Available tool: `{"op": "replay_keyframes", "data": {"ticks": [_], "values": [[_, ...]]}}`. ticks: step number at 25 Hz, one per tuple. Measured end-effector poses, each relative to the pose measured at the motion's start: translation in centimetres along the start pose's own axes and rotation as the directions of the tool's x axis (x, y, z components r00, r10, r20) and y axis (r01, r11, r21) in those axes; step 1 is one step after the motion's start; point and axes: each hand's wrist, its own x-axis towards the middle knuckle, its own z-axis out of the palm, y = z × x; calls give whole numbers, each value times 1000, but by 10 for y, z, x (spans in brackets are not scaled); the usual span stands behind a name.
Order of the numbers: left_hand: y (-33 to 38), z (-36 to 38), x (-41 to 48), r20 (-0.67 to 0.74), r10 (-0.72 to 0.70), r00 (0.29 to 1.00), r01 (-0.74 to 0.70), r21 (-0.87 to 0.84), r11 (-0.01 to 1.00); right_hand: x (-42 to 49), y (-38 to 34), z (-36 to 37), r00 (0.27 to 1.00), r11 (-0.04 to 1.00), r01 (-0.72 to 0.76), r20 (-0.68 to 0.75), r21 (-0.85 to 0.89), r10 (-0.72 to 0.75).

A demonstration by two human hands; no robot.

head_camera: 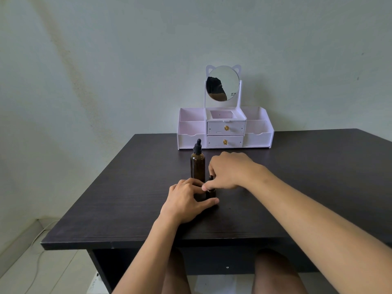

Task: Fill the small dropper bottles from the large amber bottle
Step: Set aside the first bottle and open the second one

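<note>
standing upright on the dark table (127, 198), a small dropper bottle (211, 193) is recorded between the two hands, near the front middle of the tabletop.

item 1, small dropper bottle: dark glass, black cap (210, 178). its body is mostly hidden by fingers; only a narrow strip of it can be seen.

item 2, left hand (184, 201): set on the table at the bottle's left. its fingers are curled close round the lower body, and the thumb is laid along the near side of the base. the bottle is held low in this hand.

item 3, right hand (230, 169): brought in from the right, above the left hand. its fingers are curled over the cap and the thumb is stretched leftward beneath them, so the cap is pinched at the top. whether the cap is loosened cannot be told.

item 4, large amber bottle (198, 166): upright, black dropper top fitted, untouched. it is placed just behind the small bottle and just left of the right hand's fingers.

item 5, white organiser (191, 141): set at the far edge of the table against the wall, well apart from the hands. two drawers with gold knobs are noted, both pushed in, with open compartments at either side and a round mirror (222, 82) with cat ears mounted on top.

item 6, white cable (40, 234): seen on the floor at the left.
</note>
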Motion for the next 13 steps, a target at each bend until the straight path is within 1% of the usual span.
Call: {"op": "replay_keyframes", "data": {"ticks": [2, 3, 6, 9, 13], "values": [[0, 0, 1, 0, -15, 1000, 15, 9, 1000, -3, -1, 5, 997, 1000, -21, -69, -21, 20], [0, 1, 1, 2, -18, 1000, 18, 10, 1000, -4, -1, 8, 996, 1000, -15, -83, -6, 14], [-1, 2, 2, 9, -18, 1000, 19, -4, 1000, -5, -3, 13, 997, 999, 33, -68, 30, -31], [-2, 2, 4, 19, -18, 1000, 19, -10, 1000, -2, -4, 10, 994, 996, 84, -74, -32, -86], [-3, 3, 4, 23, -11, 1000, 12, -16, 1000, 2, -3, 10, 993, 991, 112, -32, -73, -114]]}}
